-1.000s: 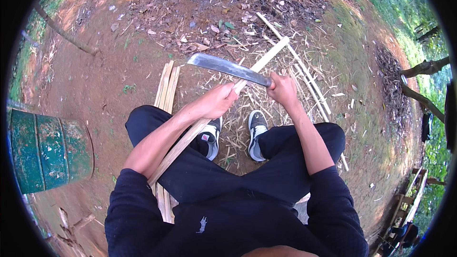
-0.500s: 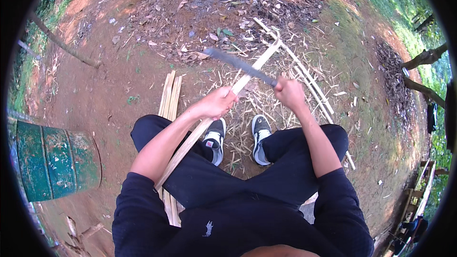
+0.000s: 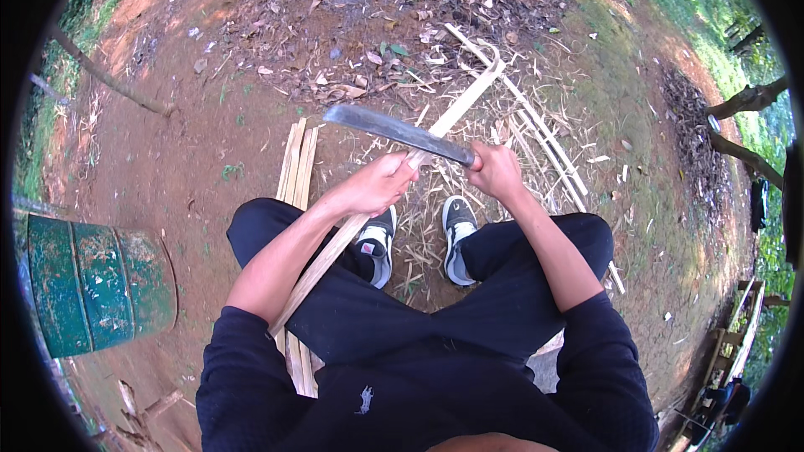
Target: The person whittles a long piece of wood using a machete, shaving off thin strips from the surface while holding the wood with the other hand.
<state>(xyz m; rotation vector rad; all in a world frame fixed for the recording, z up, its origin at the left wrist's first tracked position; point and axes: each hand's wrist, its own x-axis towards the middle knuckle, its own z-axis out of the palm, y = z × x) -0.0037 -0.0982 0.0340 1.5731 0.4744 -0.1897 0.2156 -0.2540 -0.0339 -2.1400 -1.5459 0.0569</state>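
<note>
My left hand (image 3: 377, 184) is closed around a long, pale split-bamboo strip (image 3: 467, 103). The strip runs from beside my left thigh up and away to the right, with a thin curled shaving at its far end. In my right hand (image 3: 496, 172) is the handle of a machete (image 3: 387, 128). Its dark blade points left and crosses the strip just beyond my left hand; whether the edge bites into the wood I cannot tell. More pale strips (image 3: 299, 166) lie on the ground under and beside my left leg.
Long thin strips (image 3: 544, 136) lie on the ground ahead to the right. Shavings (image 3: 414, 264) are scattered around my shoes. A green, rust-flecked drum (image 3: 105, 285) is at the left. Dry leaves cover the ground farther off, and tree trunks (image 3: 749, 99) stand at the right.
The machete has come nearer along the strip toward my left hand, its blade turning flatter to view. My right hand has shifted slightly left and nearer. My left hand keeps its grip.
</note>
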